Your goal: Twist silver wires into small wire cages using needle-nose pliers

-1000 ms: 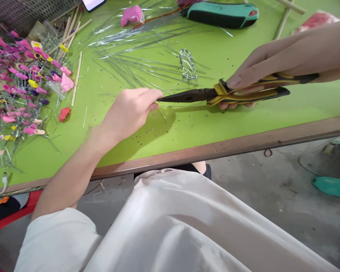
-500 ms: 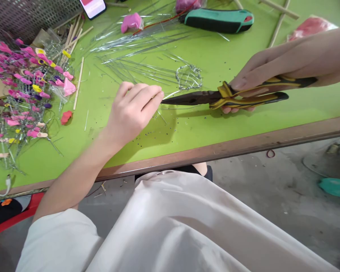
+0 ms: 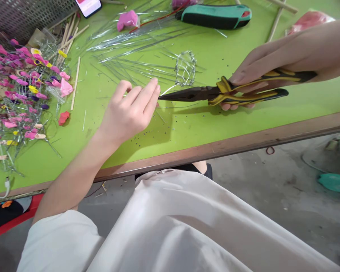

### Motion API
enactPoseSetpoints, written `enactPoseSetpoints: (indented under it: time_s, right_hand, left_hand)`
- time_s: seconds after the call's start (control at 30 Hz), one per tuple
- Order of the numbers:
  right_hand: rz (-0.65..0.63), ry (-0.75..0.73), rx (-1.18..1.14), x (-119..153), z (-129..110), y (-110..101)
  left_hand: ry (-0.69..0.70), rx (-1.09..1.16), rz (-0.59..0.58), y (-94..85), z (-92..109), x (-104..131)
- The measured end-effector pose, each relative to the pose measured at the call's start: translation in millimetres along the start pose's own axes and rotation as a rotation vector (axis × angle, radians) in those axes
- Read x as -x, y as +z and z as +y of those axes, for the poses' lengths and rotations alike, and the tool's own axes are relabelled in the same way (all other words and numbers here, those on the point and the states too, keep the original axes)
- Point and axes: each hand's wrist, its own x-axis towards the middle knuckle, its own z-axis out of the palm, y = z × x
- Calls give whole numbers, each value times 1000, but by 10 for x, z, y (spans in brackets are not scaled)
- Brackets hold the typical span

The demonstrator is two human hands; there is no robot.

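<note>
My right hand (image 3: 283, 56) grips long-nose pliers (image 3: 215, 94) with yellow and black handles. The dark jaws look closed, and their tip reaches my left fingers. My left hand (image 3: 129, 111) is pinched at that tip, its thumb hidden behind the fingers. A silvery wire stem (image 3: 170, 89) runs from there up to a small rounded frame of twisted wire (image 3: 185, 68), which shows just above the jaws. Where the stem ends between fingers and jaws is hidden. Loose straight wires (image 3: 130, 66) lie on the green tabletop (image 3: 204, 132) beyond my left hand.
Wire stems with pink, purple and yellow clay pieces (image 3: 25, 87) crowd the left side. At the back lie a green-black utility knife (image 3: 215, 17), a pink clay lump (image 3: 127, 20) and a phone (image 3: 87, 5). Thin wooden sticks (image 3: 75, 83) are nearby. The table's wooden edge (image 3: 215, 151) runs along the front.
The twisted wire frame has turned and looks narrower and more upright. My left fingers have straightened and shifted slightly left. The pliers stay at the fingertips, and the whole view has shifted slightly.
</note>
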Motion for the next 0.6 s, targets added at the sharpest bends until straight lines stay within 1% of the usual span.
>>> enactPoseSetpoints:
  time_s: [0.07, 0.13, 0.2, 0.3, 0.37, 0.5, 0.57, 0.6]
  right_hand:
    - [0, 150, -80, 11, -36, 15]
    - [-14, 170, -107, 16, -49, 24]
    - [-62, 161, -134, 22, -41, 27]
    - [-206, 100, -183, 39, -27, 23]
    - [-264, 88, -188, 58, -39, 21]
    - [-236, 129, -177, 106, -106, 49]
    - [-228, 83, -128, 120, -128, 76]
    - [-202, 11, -77, 121, -129, 87]
  left_hand:
    - [3, 5, -8, 14, -7, -8]
    - [-8, 24, -6, 18, -7, -12]
    - [-19, 39, -5, 10, -5, -13]
    - [-12, 29, -5, -6, -4, -7]
    - [-5, 15, 6, -1, -8, 6]
    - [-4, 15, 70, 47, -24, 51]
    - [-1, 23, 81, 71, -33, 72]
    - [-5, 28, 79, 80, -37, 79]
